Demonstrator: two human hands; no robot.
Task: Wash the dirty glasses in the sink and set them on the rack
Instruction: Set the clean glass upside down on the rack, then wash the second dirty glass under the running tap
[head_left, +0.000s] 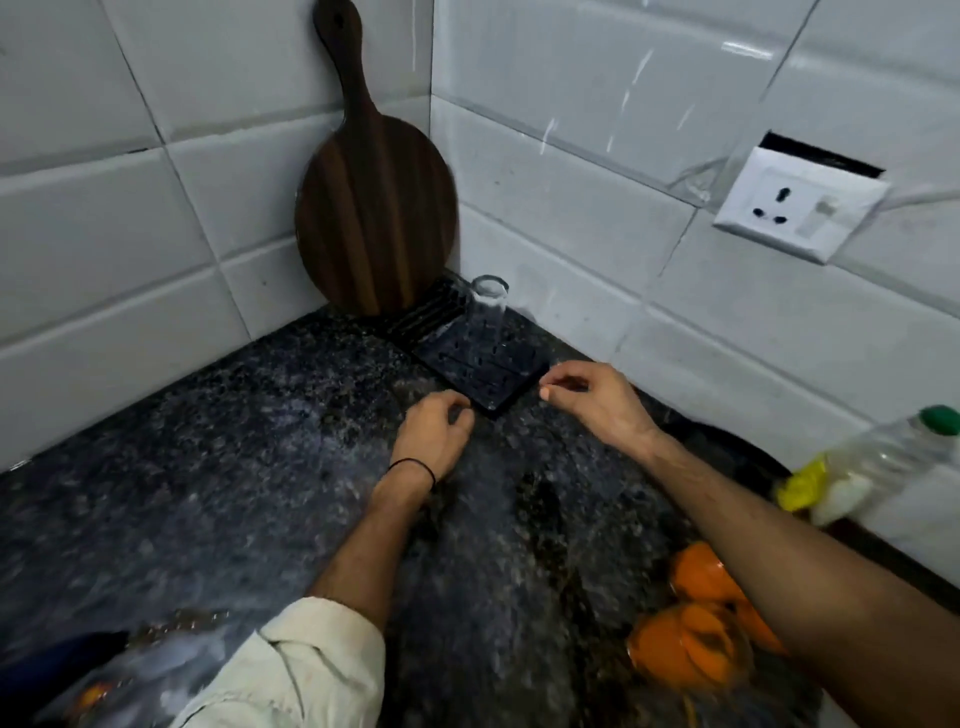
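A black drying rack (498, 387) lies on the dark granite counter (218, 467) in the tiled corner. One clear glass (487, 304) stands upside down on the rack's far part. My left hand (435, 436) rests on the counter just in front of the rack's near corner, fingers curled in, nothing visible in them. My right hand (589, 397) hovers at the rack's right corner with loosely bent fingers and holds nothing. Two orange glasses (693, 642) lie blurred at the lower right beneath my right forearm.
A round wooden cutting board (374, 208) leans in the corner behind the rack. A wall socket (800, 205) sits on the right wall. A clear bottle with a green cap (883, 467) stands at the right edge. A blurred dark object (104, 670) lies at the bottom left.
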